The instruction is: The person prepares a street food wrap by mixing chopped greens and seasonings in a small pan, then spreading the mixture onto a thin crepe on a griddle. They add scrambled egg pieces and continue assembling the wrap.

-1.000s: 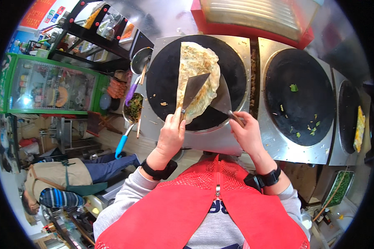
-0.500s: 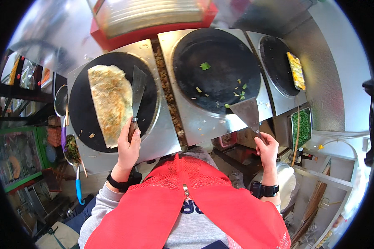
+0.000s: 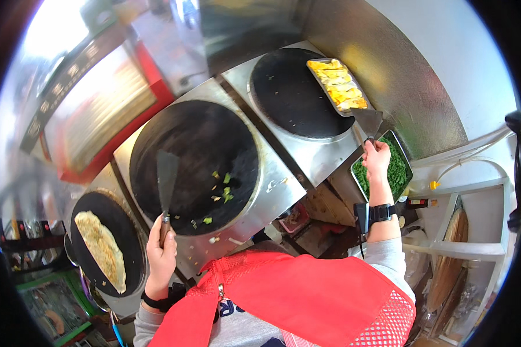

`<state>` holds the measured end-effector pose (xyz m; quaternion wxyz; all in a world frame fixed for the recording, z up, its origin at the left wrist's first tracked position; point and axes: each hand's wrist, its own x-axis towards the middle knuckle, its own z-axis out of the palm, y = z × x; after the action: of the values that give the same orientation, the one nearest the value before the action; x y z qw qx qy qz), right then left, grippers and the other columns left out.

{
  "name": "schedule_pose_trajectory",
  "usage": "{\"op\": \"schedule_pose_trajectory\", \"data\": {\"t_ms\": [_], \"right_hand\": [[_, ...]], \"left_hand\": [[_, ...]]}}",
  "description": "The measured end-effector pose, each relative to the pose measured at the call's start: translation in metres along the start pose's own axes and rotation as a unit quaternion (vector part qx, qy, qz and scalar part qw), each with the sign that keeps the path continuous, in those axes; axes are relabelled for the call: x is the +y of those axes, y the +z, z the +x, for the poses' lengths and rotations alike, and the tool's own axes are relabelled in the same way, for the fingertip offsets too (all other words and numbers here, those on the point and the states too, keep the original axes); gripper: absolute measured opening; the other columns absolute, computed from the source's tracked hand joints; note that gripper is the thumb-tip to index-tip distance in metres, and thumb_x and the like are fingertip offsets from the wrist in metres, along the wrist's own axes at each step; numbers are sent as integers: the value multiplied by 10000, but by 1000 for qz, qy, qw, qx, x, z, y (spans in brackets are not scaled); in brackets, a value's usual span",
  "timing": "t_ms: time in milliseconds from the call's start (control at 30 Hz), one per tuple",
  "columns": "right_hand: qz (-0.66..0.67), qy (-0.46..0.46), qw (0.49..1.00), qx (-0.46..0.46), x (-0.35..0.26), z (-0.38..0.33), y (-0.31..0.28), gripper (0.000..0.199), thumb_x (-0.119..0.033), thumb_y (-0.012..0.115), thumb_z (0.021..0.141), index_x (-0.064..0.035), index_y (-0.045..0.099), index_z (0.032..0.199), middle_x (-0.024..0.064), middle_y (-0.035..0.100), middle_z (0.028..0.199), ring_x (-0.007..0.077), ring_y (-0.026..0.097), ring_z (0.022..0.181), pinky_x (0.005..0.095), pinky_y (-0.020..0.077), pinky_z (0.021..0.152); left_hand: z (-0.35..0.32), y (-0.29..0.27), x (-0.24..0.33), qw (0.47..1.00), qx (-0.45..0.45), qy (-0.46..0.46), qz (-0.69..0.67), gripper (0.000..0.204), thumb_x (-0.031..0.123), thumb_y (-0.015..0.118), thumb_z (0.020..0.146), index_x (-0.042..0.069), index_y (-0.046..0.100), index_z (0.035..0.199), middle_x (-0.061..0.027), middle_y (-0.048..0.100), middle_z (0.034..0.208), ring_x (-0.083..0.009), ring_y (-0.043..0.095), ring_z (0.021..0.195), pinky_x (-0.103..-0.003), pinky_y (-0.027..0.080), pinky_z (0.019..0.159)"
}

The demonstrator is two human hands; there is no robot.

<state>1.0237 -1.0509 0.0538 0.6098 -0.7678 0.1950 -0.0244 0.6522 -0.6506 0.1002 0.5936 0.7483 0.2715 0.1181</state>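
Note:
My left hand [image 3: 161,254] is closed round the wooden handle of a scraper [image 3: 167,178], whose metal blade is over the middle round griddle [image 3: 197,150]. Bits of green leaf and crumbs lie on that griddle. At the right, my right hand [image 3: 377,157] grips a wide metal scraper [image 3: 367,120], its blade by the near end of a tray of yellow, egg-like strips [image 3: 341,87]. That tray rests at the edge of the right griddle [image 3: 289,95]. A folded, browned flatbread [image 3: 101,248] lies on the left griddle [image 3: 85,202].
Below my right forearm stands a metal tray of chopped greens [image 3: 396,168]. A red-framed glass case [image 3: 107,98] is behind the griddles. White shelving [image 3: 474,248] and a small bottle [image 3: 421,203] are at the right. A green-edged case [image 3: 55,309] sits at lower left.
My view has swung right. My right hand has carried its scraper from the middle griddle to the tray of yellow strips. The left scraper has gone from beside the flatbread to over the middle griddle.

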Motion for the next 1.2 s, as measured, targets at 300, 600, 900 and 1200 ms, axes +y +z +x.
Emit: {"op": "schedule_pose_trajectory", "data": {"t_ms": [300,600,900,1200], "right_hand": [[-78,2,996,-44,11,75,-13,260,-105,604,913,48,448,1054,91,545,803,104,493,497,247,375,372],[18,70,995,-70,29,73,-22,264,-121,606,910,-8,425,1065,68,558,790,115,502,502,262,379,390],[104,0,992,-75,30,67,-7,252,-76,590,932,-2,412,1096,53,552,793,88,464,511,242,390,438],[50,-81,977,-191,-17,-18,-8,279,-35,585,926,14,442,1161,47,557,935,68,500,706,206,423,590]], "left_hand": [[195,237,83,925,-262,232,146,423,111,589,916,-6,500,1312,-211,605,1186,-310,616,1090,-355,477,925],[254,410,87,890,-307,226,248,382,171,529,946,-18,499,1277,-237,587,1175,-409,560,1088,-426,462,931],[256,414,97,849,-355,306,244,402,135,537,929,-18,469,1294,-228,576,1089,-414,573,1011,-447,482,870],[171,282,118,915,-243,237,217,470,64,565,907,0,431,1353,-197,553,1039,-391,592,878,-414,505,750]]}}
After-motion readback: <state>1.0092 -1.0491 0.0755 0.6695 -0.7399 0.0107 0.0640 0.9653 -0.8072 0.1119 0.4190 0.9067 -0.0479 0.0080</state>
